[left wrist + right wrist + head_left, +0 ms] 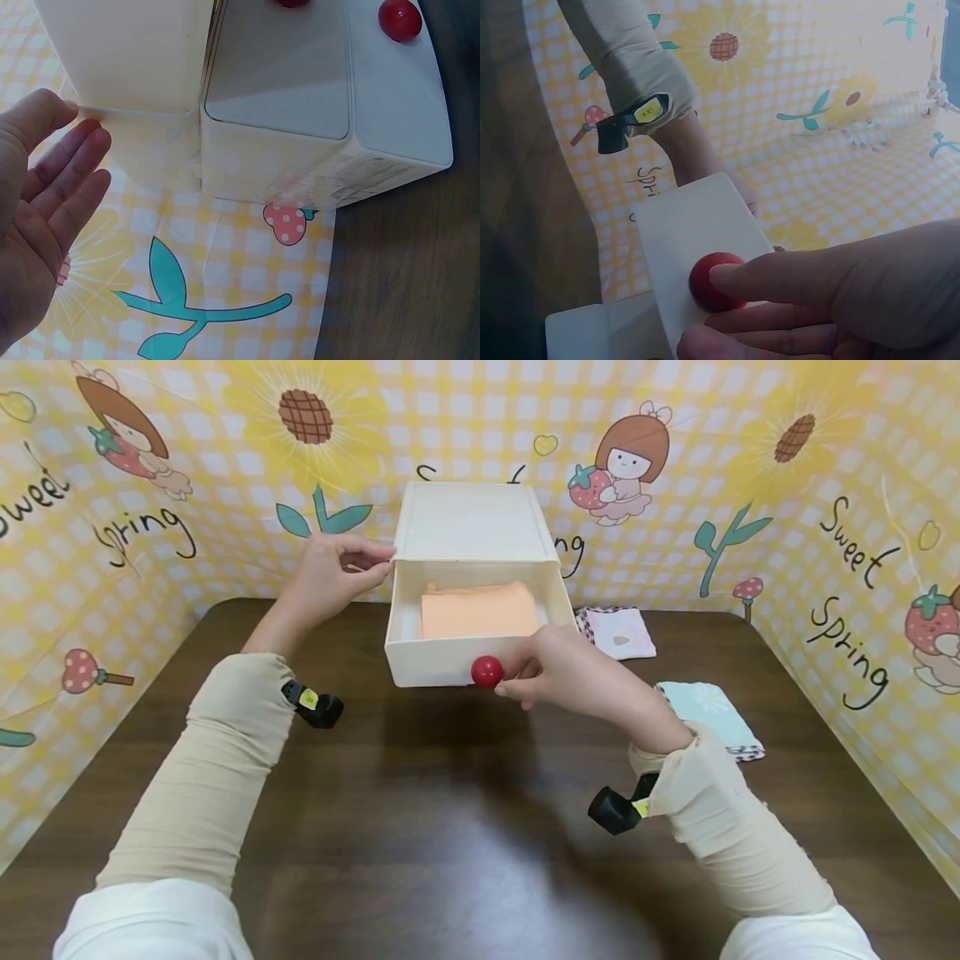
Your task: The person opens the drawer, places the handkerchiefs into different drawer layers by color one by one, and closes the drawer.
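A cream drawer box [472, 522] stands at the back of the table with its upper drawer [435, 662] pulled out. Inside the drawer lies a folded peach cloth [478, 612]. My right hand [566, 675] pinches the round red knob [487, 671] on the drawer front; in the right wrist view the thumb presses on the knob [714, 283] with the fingers below. My left hand [330, 570] holds the box's front left corner, thumb and fingertips at its edge in the left wrist view. That view also shows a second red knob [400, 20] on another drawer front [405, 97].
A folded pink-and-white cloth [622, 633] lies right of the box, and a folded mint cloth [708, 714] sits nearer on the right. A patterned yellow checked curtain [465, 410] rises behind and beside the dark brown table [420, 827].
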Action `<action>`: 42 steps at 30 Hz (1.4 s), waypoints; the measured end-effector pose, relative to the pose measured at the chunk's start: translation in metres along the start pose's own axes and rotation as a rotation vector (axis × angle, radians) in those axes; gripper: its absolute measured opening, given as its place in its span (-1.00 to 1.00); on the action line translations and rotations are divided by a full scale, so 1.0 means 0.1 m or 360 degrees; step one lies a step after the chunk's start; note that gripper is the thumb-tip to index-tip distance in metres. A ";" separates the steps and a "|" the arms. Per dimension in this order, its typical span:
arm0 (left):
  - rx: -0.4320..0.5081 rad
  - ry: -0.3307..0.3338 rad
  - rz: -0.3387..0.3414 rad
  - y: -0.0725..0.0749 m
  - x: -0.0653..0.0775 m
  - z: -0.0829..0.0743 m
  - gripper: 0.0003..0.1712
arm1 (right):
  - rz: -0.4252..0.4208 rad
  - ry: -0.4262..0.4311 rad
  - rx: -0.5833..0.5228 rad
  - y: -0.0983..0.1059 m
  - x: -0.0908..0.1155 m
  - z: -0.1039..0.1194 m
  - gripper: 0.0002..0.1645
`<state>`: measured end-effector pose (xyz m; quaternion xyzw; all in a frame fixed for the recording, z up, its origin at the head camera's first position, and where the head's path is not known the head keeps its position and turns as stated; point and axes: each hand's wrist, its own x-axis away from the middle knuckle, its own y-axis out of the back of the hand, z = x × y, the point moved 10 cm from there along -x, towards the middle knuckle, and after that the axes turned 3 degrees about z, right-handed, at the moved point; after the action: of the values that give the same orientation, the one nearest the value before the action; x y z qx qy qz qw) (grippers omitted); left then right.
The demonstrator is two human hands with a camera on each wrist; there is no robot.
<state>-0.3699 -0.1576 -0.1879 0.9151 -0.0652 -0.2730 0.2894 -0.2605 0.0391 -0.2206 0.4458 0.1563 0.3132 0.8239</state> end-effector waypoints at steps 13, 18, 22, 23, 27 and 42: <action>-0.0024 -0.0026 0.0004 -0.01 0.00 0.01 -0.77 | -0.0032 -0.0071 -0.0002 -0.07 -0.04 -0.08 -0.75; -0.0031 -0.0022 0.0014 -0.02 -0.01 0.00 -0.77 | -0.0074 -0.0092 0.0020 -0.05 -0.04 -0.09 -0.74; -0.0031 -0.0023 0.0009 -0.01 0.00 0.00 -0.77 | -0.0118 -0.0060 0.0010 -0.02 -0.04 -0.07 -0.73; -0.0030 -0.0022 0.0009 -0.01 0.00 0.00 -0.77 | -0.0130 -0.0050 0.0009 -0.01 -0.04 -0.05 -0.72; -0.0025 -0.0015 0.0008 -0.01 0.01 -0.01 -0.77 | -0.0163 -0.0017 -0.0008 0.01 -0.06 -0.04 -0.74; -0.0019 -0.0008 0.0004 -0.01 0.01 0.00 -0.77 | -0.0207 -0.0045 -0.0052 0.07 -0.18 -0.13 -0.69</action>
<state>-0.3696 -0.1571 -0.1890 0.9127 -0.0655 -0.2752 0.2949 -0.2835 0.0380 -0.2223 0.4255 0.1680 0.2552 0.8518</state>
